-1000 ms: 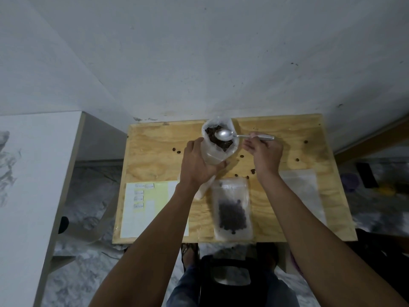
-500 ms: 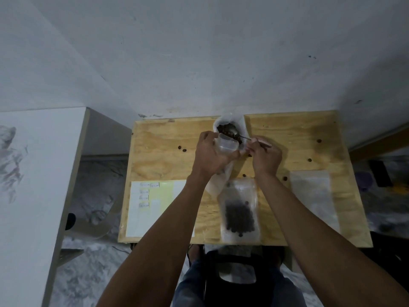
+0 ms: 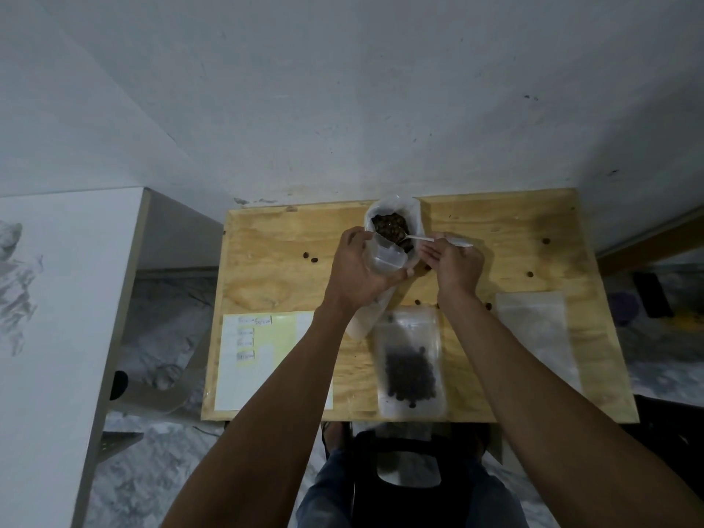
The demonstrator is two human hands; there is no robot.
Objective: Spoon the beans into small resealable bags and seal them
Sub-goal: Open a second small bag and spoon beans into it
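Note:
A large white bag full of dark beans stands open at the back of the plywood table. My left hand holds a small empty resealable bag upright with its mouth open, just in front of the big bag. My right hand grips a metal spoon whose bowl is dipped in the beans. A filled small bag lies flat near the front edge.
Empty clear bags lie at the right. A label sheet sits front left. Loose beans are scattered over the table. A white cabinet stands left, a wall behind, a black stool below.
The spoon went from lying over the big bag's mouth to dipping into the beans. My left hand brought the small bag's mouth up beside the big bag.

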